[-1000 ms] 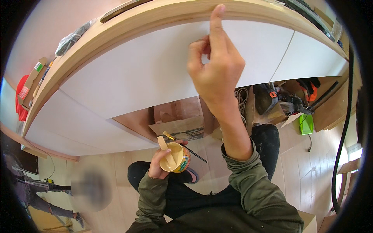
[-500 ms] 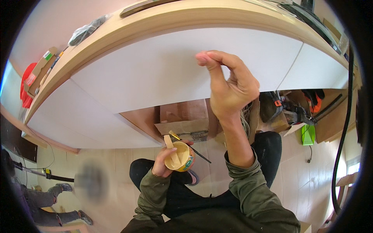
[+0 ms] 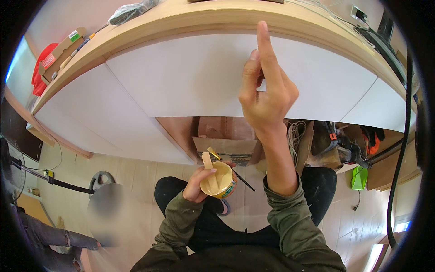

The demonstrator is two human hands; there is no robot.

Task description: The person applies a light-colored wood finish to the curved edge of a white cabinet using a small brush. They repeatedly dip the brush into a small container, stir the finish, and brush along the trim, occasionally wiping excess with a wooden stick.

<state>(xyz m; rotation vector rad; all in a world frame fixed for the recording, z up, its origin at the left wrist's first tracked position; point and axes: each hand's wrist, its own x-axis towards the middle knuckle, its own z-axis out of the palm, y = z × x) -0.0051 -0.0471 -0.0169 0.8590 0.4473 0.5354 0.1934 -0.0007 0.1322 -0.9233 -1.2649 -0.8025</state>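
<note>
My left hand [image 3: 195, 187] is closed round a small yellow tub [image 3: 228, 187] with a pale creamy paste inside. A flat wooden stick [image 3: 207, 161] stands in the tub, leaning against its rim beside my thumb. A thin paintbrush [image 3: 244, 179] with a black handle sticks out past the tub on the same hand's side; how it is held is hidden. My right hand [image 3: 270, 90] is raised before the white cabinet front [image 3: 195, 77], its index finger stretched toward the light wooden countertop edge [image 3: 204, 22]. Its other fingers curl in, with nothing visible in them; whether the fingertip touches is unclear.
Under the cabinet stand a cardboard box [image 3: 226, 146], coiled cable [image 3: 295, 136] and tools [image 3: 333, 140]. A green dustpan [image 3: 359, 178] lies at right. A black cable [image 3: 401, 158] hangs there. Another person's legs [image 3: 50, 235] show at lower left.
My right hand has gone from thumb and index pinched together to index stretched upward, nearer the countertop edge. My left hand still holds the tub. The whole view has shifted slightly.
</note>
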